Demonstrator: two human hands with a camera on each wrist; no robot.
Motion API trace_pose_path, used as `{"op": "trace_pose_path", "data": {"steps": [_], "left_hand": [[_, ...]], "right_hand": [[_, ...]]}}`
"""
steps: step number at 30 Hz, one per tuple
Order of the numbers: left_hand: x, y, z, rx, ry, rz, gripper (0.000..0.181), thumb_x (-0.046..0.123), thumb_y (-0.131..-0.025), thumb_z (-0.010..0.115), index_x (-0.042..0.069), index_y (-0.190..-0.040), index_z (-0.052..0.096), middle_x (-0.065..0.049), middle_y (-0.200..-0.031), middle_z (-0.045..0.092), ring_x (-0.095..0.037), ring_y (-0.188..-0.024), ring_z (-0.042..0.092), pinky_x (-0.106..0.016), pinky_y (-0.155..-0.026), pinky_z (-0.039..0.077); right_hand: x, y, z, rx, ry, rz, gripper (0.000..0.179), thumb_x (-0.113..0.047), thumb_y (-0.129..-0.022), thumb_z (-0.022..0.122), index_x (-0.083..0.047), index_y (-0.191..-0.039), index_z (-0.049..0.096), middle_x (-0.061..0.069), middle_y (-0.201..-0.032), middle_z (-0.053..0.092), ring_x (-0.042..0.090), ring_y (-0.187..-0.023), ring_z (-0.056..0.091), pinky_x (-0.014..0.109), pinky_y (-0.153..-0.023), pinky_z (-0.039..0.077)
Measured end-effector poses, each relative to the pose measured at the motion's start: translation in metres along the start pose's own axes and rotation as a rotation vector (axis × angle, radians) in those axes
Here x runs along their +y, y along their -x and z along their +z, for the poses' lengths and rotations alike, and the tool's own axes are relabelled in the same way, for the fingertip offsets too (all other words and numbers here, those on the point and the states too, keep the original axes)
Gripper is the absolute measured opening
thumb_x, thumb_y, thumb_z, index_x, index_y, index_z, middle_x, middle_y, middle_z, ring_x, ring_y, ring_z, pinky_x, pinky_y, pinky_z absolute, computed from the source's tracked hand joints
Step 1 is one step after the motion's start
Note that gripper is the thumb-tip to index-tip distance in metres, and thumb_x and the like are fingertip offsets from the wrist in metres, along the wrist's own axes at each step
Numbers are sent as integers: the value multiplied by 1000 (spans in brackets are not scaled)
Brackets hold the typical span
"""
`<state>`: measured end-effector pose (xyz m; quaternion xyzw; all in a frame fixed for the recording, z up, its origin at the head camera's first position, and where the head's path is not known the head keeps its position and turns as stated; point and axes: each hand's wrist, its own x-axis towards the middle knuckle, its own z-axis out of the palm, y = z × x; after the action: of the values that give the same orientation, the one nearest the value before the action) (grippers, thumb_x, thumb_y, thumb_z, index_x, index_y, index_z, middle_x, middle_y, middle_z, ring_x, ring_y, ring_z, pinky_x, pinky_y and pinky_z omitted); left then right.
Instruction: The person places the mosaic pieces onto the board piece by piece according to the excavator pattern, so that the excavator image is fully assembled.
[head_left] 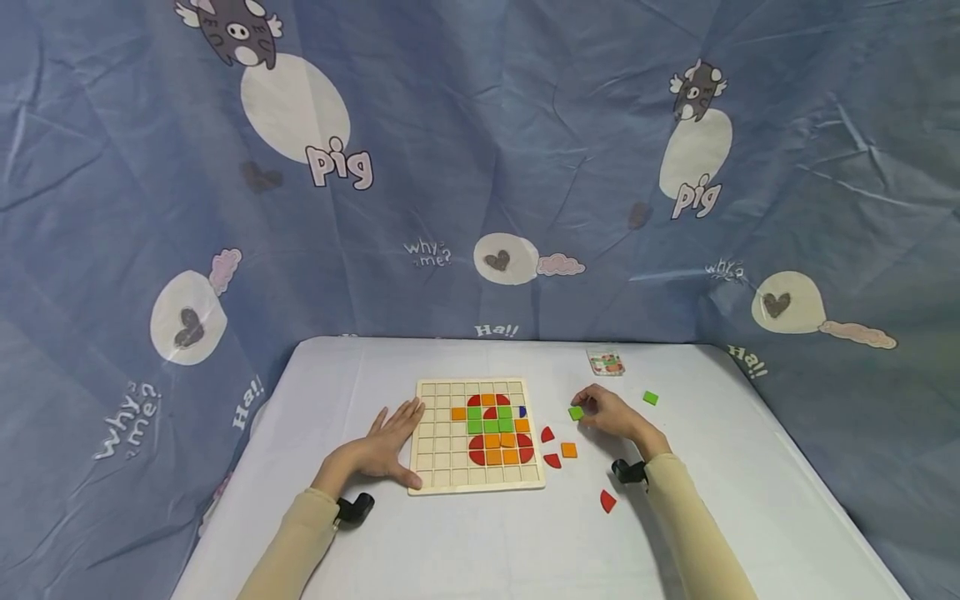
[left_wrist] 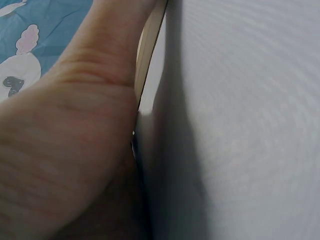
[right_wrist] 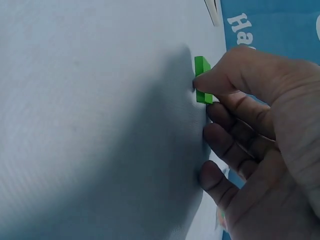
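A wooden grid board (head_left: pixel 441 460) lies on the white table, partly filled with orange, green and red pieces. My left hand (head_left: pixel 381 446) rests along the board's left edge, its fingers spread and straight. In the left wrist view the palm (left_wrist: pixel 75 145) stands against the board's pale side (left_wrist: pixel 149 50). To the right of the board, my right hand (head_left: pixel 611 414) pinches a green square tile (head_left: pixel 575 412). The right wrist view shows the thumb over this tile (right_wrist: pixel 200 65), low by the table surface, with the other fingers loosely bent.
Right of the board lie red quarter-round pieces (head_left: pixel 552 461) and an orange square (head_left: pixel 568 450). Nearer the front is another red quarter-round (head_left: pixel 607 501). A second green square (head_left: pixel 651 398) sits beyond the right hand, and a small picture card (head_left: pixel 606 362) lies at the back.
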<state>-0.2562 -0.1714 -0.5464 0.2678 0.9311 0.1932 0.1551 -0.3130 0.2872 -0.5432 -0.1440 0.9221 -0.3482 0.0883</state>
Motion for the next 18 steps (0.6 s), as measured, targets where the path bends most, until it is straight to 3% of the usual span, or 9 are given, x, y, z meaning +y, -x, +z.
{"op": "trace_pose_path", "data": {"steps": [13, 18], "left_hand": [[0, 1, 0, 12, 3, 21, 133, 61, -65, 80, -1, -154, 3, -19, -162, -1, -39, -150, -2, -62, -117, -5], [-2, 0, 2, 8, -5, 15, 134, 64, -64, 79, 1, -154, 3, -18, -162, -1, -38, -150, -2, -61, -118, -4]], "right_hand": [[-7, -3, 5, 4, 34, 46, 24, -14, -77, 77, -7, -96, 64, 2, -90, 63, 14, -82, 56, 27, -73, 48], [-27, -11, 14, 15, 24, 13, 23, -15, -77, 76, -8, -95, 64, 2, -86, 62, 13, -77, 54, 26, -67, 47]]}}
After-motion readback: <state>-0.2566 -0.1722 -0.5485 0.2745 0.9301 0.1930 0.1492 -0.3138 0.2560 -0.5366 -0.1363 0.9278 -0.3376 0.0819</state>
